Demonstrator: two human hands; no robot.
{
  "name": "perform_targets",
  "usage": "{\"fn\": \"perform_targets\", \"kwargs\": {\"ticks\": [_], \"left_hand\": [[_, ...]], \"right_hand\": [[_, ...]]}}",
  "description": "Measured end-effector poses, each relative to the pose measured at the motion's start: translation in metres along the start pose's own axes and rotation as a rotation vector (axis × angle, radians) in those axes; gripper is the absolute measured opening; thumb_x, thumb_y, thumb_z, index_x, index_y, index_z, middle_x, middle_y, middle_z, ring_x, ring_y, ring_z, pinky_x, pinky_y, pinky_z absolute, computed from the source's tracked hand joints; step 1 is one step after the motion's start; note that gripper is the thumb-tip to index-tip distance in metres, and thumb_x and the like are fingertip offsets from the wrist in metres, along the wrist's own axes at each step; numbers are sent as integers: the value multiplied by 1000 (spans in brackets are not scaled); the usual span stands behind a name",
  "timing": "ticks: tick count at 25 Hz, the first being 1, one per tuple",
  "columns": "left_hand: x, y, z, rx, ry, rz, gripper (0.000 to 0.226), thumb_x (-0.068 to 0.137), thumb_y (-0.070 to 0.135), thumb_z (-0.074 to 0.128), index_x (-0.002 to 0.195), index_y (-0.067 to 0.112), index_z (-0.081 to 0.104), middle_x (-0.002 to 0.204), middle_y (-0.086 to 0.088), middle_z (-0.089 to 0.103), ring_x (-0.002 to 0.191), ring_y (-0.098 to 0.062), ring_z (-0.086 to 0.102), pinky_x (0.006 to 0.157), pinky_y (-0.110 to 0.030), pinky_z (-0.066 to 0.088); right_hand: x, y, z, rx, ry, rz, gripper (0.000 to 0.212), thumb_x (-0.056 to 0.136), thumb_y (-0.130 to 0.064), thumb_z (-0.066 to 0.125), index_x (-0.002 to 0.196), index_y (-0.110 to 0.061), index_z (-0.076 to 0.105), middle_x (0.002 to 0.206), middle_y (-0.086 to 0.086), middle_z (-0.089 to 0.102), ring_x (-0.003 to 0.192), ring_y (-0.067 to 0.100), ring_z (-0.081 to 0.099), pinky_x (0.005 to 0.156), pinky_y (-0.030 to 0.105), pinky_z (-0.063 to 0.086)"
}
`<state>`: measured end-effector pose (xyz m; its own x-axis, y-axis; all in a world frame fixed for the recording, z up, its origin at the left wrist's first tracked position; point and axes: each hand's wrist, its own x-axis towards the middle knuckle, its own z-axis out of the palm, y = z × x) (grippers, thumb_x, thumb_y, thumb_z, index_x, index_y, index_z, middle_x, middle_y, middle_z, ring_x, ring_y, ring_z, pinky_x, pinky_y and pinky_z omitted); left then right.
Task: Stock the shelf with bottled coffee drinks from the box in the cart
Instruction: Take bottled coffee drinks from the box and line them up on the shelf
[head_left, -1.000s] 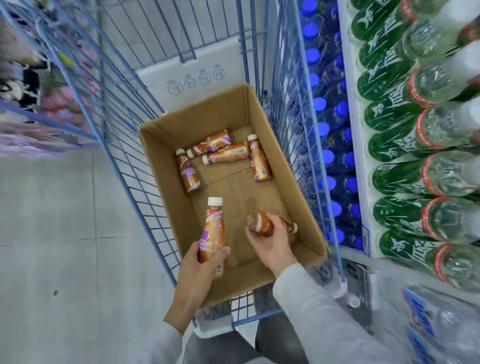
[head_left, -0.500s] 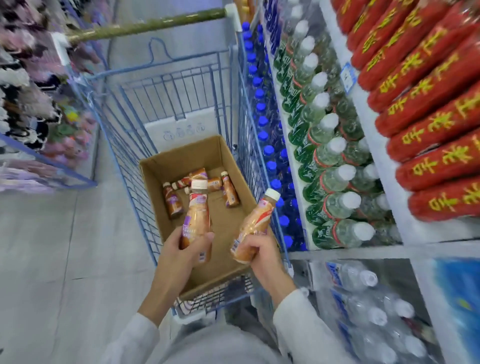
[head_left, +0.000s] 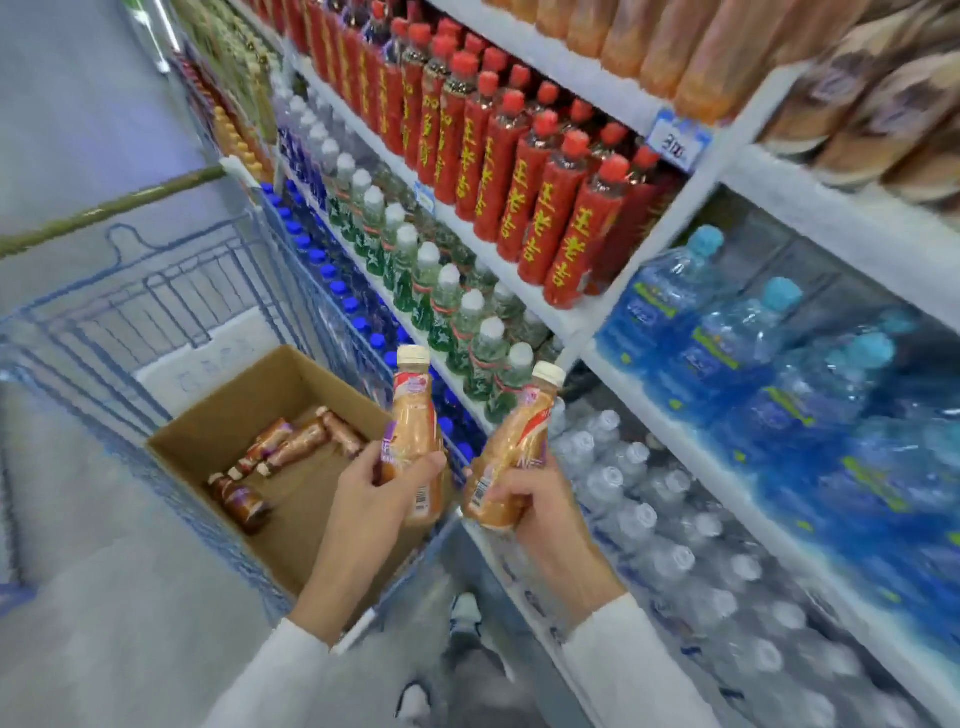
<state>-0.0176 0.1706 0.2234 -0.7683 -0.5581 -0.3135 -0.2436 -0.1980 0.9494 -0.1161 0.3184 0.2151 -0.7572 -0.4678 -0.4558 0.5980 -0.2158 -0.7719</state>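
Note:
My left hand (head_left: 371, 501) grips a tan coffee bottle (head_left: 413, 415) with a cream cap, held upright above the near right corner of the cardboard box (head_left: 218, 415). My right hand (head_left: 535, 499) grips a second coffee bottle (head_left: 514, 441), tilted to the right, in front of the shelf. The box sits in the blue wire cart (head_left: 156, 291) and holds several more coffee bottles (head_left: 296, 444) lying on its floor. Similar tan bottles (head_left: 691, 57) stand on the top shelf at the upper right.
The shelving (head_left: 571, 317) runs along the right. It carries red-labelled bottles (head_left: 524, 171), green-labelled water bottles (head_left: 441, 306), blue-capped bottles (head_left: 337, 291), large blue water jugs (head_left: 753, 364) and small water bottles (head_left: 649, 519) low down. Grey floor lies to the left of the cart.
Both hands have lifted a bottle each out of the box and up toward the shelf. My view has swung up and right from the box to the shelves.

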Motion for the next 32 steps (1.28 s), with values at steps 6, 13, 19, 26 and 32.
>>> {"fn": "perform_targets", "kwargs": {"ticks": [6, 13, 19, 26, 32], "left_hand": [[-34, 33, 112, 81, -337, 67, 44, 56, 62, 83, 92, 38, 76, 86, -4, 78, 79, -24, 76, 74, -41, 60], [-115, 65, 279, 124, -715, 150, 52, 50, 51, 96, 90, 23, 77, 83, -5, 78, 73, -17, 75, 57, -23, 58], [-189, 89, 406, 117, -869, 263, 48, 57, 42, 95, 94, 17, 77, 84, -8, 77, 75, -18, 73, 61, -26, 59], [-243, 140, 532, 88, -820, 575, 52, 60, 62, 85, 102, 35, 70, 93, 15, 77, 87, -6, 73, 76, -32, 59], [-232, 140, 590, 191, -739, 689, 42, 77, 53, 83, 107, 40, 56, 96, 27, 67, 85, 18, 61, 68, -10, 43]], "right_hand": [[-96, -62, -86, 113, 247, -234, 81, 32, -10, 71, 112, -7, 61, 91, 14, 63, 83, 30, 59, 69, 38, 52], [-216, -128, -219, 122, 494, -441, 51, 46, 0, 70, 95, -12, 67, 89, 15, 68, 87, 32, 65, 85, 54, 50], [-313, -197, -322, -24, 645, -551, 81, 34, -15, 78, 113, -7, 60, 91, 12, 71, 91, 31, 69, 87, 52, 53], [-367, -303, -384, -202, 882, -728, 80, 35, -23, 82, 111, -24, 56, 99, -1, 72, 89, 18, 69, 72, 36, 52], [-349, -343, -410, -296, 855, -864, 72, 59, 0, 82, 112, -37, 49, 106, -9, 69, 96, 9, 67, 73, 24, 54]]}}
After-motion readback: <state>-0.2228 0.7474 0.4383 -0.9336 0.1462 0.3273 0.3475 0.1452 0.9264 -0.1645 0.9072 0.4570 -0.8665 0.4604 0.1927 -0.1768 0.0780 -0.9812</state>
